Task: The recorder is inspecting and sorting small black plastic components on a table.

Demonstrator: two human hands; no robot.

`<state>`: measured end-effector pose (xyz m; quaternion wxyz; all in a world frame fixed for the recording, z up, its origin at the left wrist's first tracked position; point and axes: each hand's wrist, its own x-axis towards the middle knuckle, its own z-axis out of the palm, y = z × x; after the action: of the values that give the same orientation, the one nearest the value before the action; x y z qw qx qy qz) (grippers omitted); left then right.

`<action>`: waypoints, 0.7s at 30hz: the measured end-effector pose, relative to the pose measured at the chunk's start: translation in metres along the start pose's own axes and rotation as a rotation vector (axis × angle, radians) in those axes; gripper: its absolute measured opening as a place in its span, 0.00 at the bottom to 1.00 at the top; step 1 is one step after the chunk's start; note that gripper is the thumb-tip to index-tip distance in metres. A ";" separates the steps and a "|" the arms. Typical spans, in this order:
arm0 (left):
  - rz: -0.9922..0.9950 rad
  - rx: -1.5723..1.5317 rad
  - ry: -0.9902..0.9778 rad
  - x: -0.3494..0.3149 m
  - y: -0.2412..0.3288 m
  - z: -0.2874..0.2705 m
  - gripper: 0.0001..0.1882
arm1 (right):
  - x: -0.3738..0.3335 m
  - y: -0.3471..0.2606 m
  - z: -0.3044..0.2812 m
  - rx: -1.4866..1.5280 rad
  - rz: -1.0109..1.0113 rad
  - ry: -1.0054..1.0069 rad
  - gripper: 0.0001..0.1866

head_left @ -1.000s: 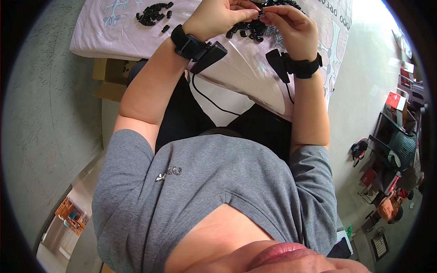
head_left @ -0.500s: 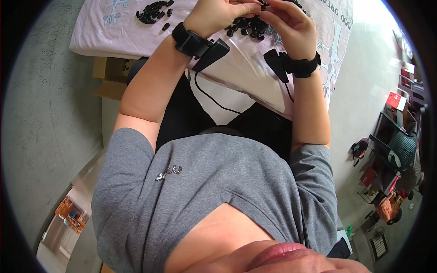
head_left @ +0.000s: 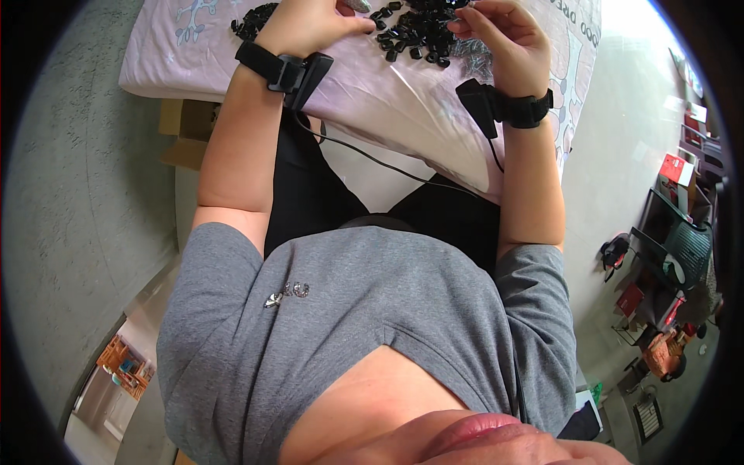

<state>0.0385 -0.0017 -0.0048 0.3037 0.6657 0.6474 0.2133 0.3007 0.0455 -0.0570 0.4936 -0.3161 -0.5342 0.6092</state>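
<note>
From my remote seat, I see the right hand [head_left: 519,35] with thumb and fingertips drawn close at the edge of the main heap of black pieces [head_left: 415,35]; whether they pinch one, I can't tell. The left hand [head_left: 322,27] (fingers mostly cropped, so its grip is unclear) is near both that heap and a smaller pile [head_left: 252,22], perhaps separated on the pink-clothed counter [head_left: 178,58] to prevent mixing.

A grey T-shirt [head_left: 380,302] tops black trousers [head_left: 306,182] — black wrist straps [head_left: 527,111] carry wedge-shaped, cabled blocks [head_left: 310,80].
</note>
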 end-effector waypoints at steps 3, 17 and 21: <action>0.096 0.094 0.018 -0.002 0.004 0.008 0.15 | 0.003 0.002 0.004 0.701 -0.228 -0.271 0.04; 0.338 -0.911 -0.074 0.028 -0.030 0.043 0.13 | -0.004 -0.004 -0.003 -0.020 0.091 -0.068 0.07; -0.031 -1.171 -0.184 0.027 -0.021 0.050 0.15 | -0.007 -0.003 0.002 0.014 0.094 -0.050 0.05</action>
<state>0.0587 0.0185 -0.0586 0.6783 0.3937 0.4027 0.4720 0.3022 0.0381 -0.0544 0.4531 -0.3218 -0.5266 0.6433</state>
